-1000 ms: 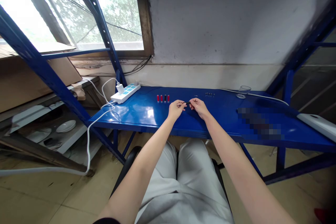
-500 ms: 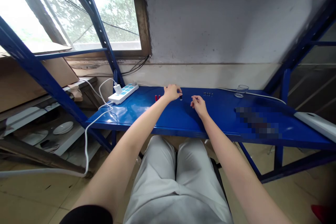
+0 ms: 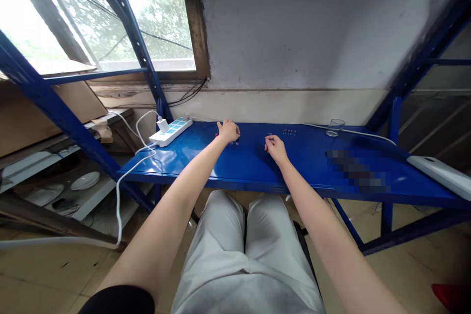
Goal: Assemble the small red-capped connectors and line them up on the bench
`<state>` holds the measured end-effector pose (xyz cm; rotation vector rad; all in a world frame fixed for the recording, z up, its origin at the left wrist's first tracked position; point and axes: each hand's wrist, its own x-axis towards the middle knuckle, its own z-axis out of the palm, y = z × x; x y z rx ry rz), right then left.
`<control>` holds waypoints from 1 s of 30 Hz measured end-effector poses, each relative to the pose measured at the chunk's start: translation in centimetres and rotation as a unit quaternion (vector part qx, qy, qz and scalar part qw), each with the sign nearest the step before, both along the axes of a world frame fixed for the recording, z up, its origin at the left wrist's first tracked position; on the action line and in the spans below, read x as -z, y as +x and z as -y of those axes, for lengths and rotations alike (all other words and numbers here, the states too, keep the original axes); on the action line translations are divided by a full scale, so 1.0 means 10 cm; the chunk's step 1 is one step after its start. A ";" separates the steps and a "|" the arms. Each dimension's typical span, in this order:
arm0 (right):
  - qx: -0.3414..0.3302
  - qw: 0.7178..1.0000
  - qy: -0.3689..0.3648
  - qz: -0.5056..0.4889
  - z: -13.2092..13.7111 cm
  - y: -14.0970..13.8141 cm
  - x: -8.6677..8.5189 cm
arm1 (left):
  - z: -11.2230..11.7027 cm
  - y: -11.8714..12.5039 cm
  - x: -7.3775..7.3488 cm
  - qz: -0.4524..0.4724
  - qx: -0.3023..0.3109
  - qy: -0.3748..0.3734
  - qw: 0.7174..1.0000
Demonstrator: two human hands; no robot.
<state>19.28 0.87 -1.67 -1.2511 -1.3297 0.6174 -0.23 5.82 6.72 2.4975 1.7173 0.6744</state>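
Note:
My left hand [image 3: 228,131] reaches to the back of the blue metal table [image 3: 206,159] with its fingers curled down over a row of small red and black pieces [image 3: 235,142]. Most of that row is hidden under the hand, and I cannot see what the fingers grip. My right hand [image 3: 274,145] rests on the table a little to the right, loosely closed, with nothing visible in it. Several tiny dark pieces [image 3: 289,132] lie in a row just beyond my right hand.
A white power strip [image 3: 171,131] with a plugged charger and white cable lies at the table's left back. A small clear glass [image 3: 334,127] stands at the back right beside a white cable. A white flat object [image 3: 437,176] lies at the far right. Blue rack posts flank the table.
Both hands held a small black piece together in front. My left hand then carried it back and left to the red and black row; my right hand let go and stayed on the table.

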 end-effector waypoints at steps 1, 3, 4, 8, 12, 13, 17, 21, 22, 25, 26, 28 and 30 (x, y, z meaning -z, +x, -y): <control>0.000 1.000 0.000 0.001 0.00 0.00 0.00 | -0.01 0.00 0.01 0.002 -0.001 0.000 1.000; 0.002 1.000 0.001 0.004 -0.01 0.00 0.01 | -0.02 -0.01 0.03 0.006 -0.001 -0.001 1.000; 0.002 1.000 0.001 0.005 -0.01 0.00 0.01 | -0.02 -0.02 0.04 0.008 -0.002 -0.002 1.000; 0.000 1.000 -0.003 0.006 0.00 0.00 0.01 | -0.03 -0.05 0.06 0.028 -0.007 -0.008 1.000; 0.001 1.000 -0.007 0.005 0.01 -0.01 0.00 | -0.04 -0.08 0.07 0.049 -0.009 -0.011 0.999; 0.001 1.000 -0.007 0.006 0.01 -0.01 0.00 | -0.04 -0.08 0.07 0.046 -0.009 -0.009 0.999; 0.001 1.000 -0.008 0.007 0.01 0.00 0.00 | -0.07 -0.10 0.10 0.011 -0.014 0.001 1.000; 0.001 1.000 -0.011 0.009 0.00 0.00 0.00 | -0.09 -0.11 0.11 -0.002 -0.023 -0.001 1.000; 0.000 1.000 -0.012 0.011 0.01 -0.01 -0.01 | -0.09 -0.11 0.10 -0.005 -0.025 -0.004 1.000; 0.001 1.000 -0.016 0.017 0.03 -0.01 -0.02 | -0.09 -0.11 0.09 -0.019 -0.032 -0.017 0.999; 0.002 1.000 -0.017 0.019 0.04 -0.02 -0.03 | -0.09 -0.11 0.09 -0.023 -0.034 -0.020 0.999; 0.005 1.000 -0.019 0.019 0.05 -0.02 -0.04 | -0.09 -0.11 0.08 -0.027 -0.038 -0.022 0.999; 0.004 1.000 -0.020 0.019 0.06 -0.02 -0.05 | -0.09 -0.11 0.08 -0.028 -0.038 -0.022 0.999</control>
